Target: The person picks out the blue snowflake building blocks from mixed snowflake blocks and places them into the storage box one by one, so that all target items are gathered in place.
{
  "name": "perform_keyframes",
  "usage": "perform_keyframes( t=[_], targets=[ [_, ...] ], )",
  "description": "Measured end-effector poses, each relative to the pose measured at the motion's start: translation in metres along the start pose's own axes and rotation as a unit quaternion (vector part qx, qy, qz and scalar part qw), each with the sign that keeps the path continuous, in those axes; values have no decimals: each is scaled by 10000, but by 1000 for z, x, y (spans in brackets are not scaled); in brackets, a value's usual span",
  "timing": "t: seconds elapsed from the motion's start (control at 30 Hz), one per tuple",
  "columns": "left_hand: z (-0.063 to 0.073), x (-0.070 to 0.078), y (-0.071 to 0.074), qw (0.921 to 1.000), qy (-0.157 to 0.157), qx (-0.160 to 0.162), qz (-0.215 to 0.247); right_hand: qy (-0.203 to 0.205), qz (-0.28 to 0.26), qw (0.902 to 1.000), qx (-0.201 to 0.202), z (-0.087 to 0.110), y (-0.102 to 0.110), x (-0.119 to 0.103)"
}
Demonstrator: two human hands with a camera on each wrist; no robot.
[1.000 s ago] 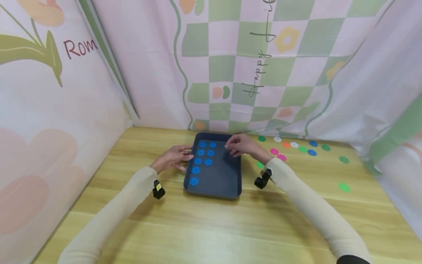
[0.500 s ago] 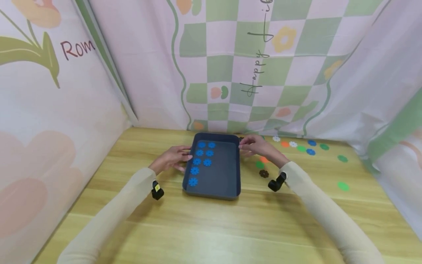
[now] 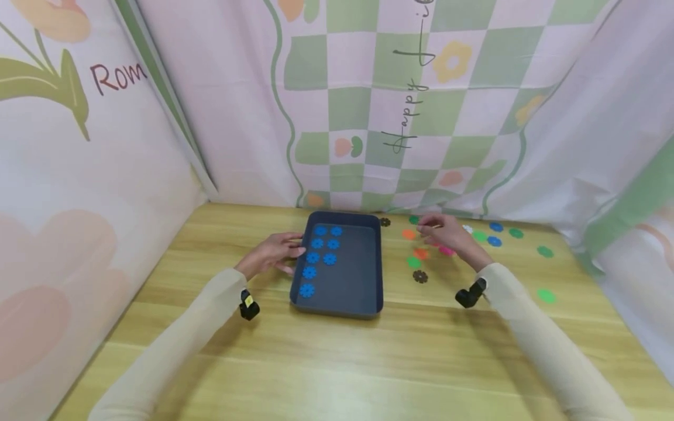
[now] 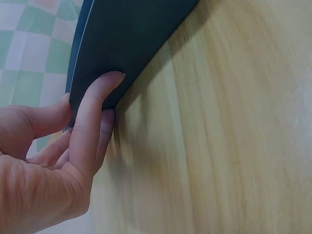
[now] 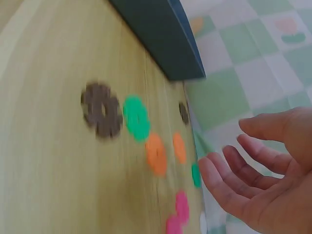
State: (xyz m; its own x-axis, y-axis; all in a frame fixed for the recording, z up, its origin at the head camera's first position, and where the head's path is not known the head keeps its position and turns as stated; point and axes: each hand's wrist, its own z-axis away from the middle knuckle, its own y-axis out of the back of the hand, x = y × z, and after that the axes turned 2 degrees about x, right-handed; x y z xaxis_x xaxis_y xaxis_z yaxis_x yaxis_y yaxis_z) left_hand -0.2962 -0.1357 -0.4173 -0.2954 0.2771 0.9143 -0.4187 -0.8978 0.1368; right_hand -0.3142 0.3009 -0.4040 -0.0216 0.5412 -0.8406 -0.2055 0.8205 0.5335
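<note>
A dark grey rectangular tray (image 3: 380,263) lies on the table with several blue notched plastic discs (image 3: 329,259) in it. The discs form one column along its left side and a shorter column beside that. My left hand (image 3: 271,253) rests against the tray's left side, with fingertips at the rim and on the outer wall (image 4: 141,34), as the left wrist view shows. Right of the tray, my right hand (image 3: 446,233) hovers over scattered discs, its fingers loosely bent and nothing between them. The palm (image 5: 273,195) faces the table's back edge in the right wrist view.
Loose discs in several colours lie on the wooden table (image 3: 337,362): a brown disc (image 3: 420,276), a green disc (image 3: 414,262), an orange disc (image 3: 409,234) and a blue disc (image 3: 494,241) among them. A printed curtain (image 3: 353,117) hangs behind the table.
My right hand has moved out of the tray, over its right rim and farther right above the loose discs. My left hand stays at the tray's left side.
</note>
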Motion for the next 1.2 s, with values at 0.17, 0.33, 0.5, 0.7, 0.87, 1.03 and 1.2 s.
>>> perform_keyframes(
  t=[0.17,0.33,0.5,0.7,0.87,1.03,1.2],
  targets=[
    [-1,-1,0,10000,33,-6,-7,71,226,9988,432,3,22,23],
    [-1,-2,1,10000,47,31,-30,182,864,9934,739,13,43,41],
    [0,-2,1,10000,48,26,-36,91,1071,9906,844,21,63,61],
    [1,-1,1,10000,36,20,-40,-117,1155,9903,758,30,88,87],
    [1,-1,1,10000,35,31,-28,-431,1342,9860,892,36,104,108],
    [-1,-2,2,10000,20,19,-46,-1003,1131,9853,791,41,111,121],
    [-1,-3,4,10000,32,19,-30,-1047,911,9877,716,43,110,124]
  ],
)
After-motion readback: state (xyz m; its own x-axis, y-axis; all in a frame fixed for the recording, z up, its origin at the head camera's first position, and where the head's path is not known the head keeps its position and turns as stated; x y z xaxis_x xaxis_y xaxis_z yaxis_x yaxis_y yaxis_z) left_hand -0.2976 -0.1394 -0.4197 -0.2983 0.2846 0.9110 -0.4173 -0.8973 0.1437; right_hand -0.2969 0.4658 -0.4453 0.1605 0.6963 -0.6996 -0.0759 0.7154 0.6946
